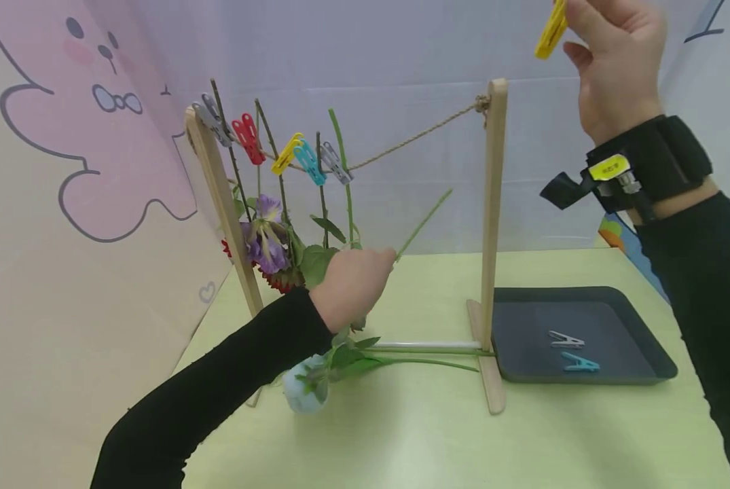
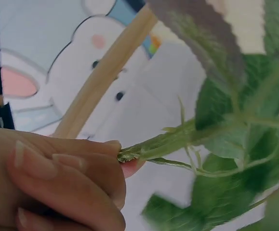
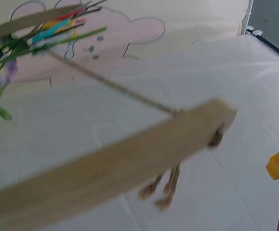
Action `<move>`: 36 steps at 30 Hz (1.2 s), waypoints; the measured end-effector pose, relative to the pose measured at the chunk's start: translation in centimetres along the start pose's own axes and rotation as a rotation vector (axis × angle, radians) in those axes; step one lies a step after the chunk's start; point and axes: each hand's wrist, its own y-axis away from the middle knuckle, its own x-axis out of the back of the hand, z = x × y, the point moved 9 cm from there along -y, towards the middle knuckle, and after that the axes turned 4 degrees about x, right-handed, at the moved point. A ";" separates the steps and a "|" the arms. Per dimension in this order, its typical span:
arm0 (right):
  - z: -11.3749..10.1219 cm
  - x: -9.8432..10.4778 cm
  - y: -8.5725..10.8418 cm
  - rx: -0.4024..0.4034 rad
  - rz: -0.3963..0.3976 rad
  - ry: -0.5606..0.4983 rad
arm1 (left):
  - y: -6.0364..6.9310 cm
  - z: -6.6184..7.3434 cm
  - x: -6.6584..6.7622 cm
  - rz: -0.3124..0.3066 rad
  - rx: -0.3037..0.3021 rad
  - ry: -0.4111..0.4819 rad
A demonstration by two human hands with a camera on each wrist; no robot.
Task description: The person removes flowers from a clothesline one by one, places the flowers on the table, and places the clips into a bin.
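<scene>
Head view: below the rope (image 1: 422, 136), the left hand (image 1: 355, 282) grips a green stem (image 1: 424, 224), leaving its tip free; up beyond the rope's right end, the right hand (image 1: 624, 68) pinches a yellow clothespin (image 1: 551, 30). Clipped clothespins (image 1: 309, 161) clamp other stems (image 1: 349, 207), seemingly so the flowers (image 1: 268, 241) hang blossoms-down beneath the rope.

Left hand (image 1: 355, 285) pinches at centre frame, left arm (image 1: 218, 388) slanting up from the lower left. Right hand (image 1: 624, 64) pinches, raised, upper right; right arm (image 1: 709, 292) runs below it.
</scene>
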 end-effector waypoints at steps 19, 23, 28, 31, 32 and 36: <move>10.1 17.6 8.7 -0.369 -0.550 1.358 | -5.0 0.7 -26.4 0.159 -0.079 -0.389; 11.8 19.9 11.7 -0.397 -0.693 1.441 | -5.2 1.5 -28.1 0.107 -0.056 -0.360; 13.7 23.1 15.5 -0.437 -0.800 1.481 | -7.3 1.2 -35.5 0.076 -0.068 -0.285; 14.5 25.3 17.3 -0.498 -0.825 1.496 | -9.5 0.8 -42.9 0.078 -0.085 -0.250; 14.7 25.9 17.7 -0.511 -0.831 1.507 | -10.1 0.7 -45.0 0.093 -0.089 -0.249; 15.1 28.1 19.1 -0.567 -0.846 1.567 | -10.3 1.0 -47.3 0.109 -0.104 -0.240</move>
